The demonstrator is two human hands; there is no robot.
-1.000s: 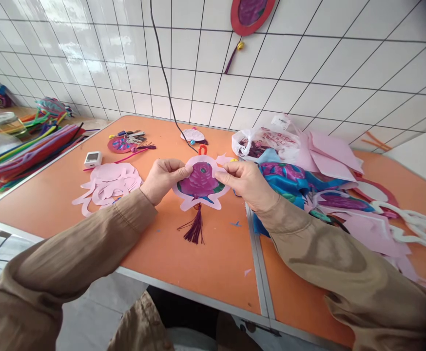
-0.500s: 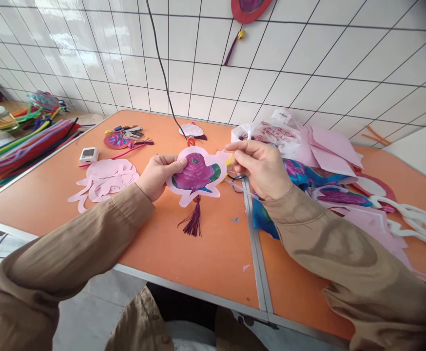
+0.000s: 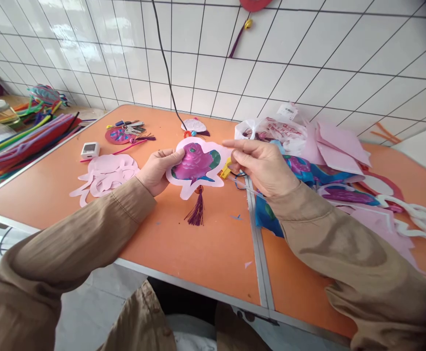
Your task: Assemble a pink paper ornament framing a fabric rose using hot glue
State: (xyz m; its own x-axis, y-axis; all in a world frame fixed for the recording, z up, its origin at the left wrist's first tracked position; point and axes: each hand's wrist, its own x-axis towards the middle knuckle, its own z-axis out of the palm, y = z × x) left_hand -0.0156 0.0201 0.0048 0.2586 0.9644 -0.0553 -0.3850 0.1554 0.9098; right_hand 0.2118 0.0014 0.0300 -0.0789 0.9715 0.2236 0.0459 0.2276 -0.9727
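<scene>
In my left hand (image 3: 158,168), thumb in front, is a fish-shaped pink paper ornament (image 3: 178,180) with a glossy purple, green and blue fish on its face. A dark purple tassel (image 3: 196,209) hangs below it. Above its top edge show an orange loop and a blue bead (image 3: 193,133). My right hand (image 3: 259,163) is at the ornament's tail end, index finger stretched toward the tail and the other fingers bent. Its fingertip appears to meet the paper edge. Behind the tail is a small yellow object (image 3: 225,169), partly hidden.
Pink paper cutouts (image 3: 106,175), a small white device (image 3: 90,150) and keys (image 3: 135,127) lie left on the orange table (image 3: 198,253). Pipe cleaners (image 3: 30,141) are heaped far left. Plastic bags (image 3: 277,132), folded pink sheets (image 3: 340,144) and blue-purple scraps (image 3: 300,168) crowd the right.
The view has tipped slightly downward. The ornament has turned a little in my left hand, and more of the yellow object shows. My right index finger still points toward the tail.
</scene>
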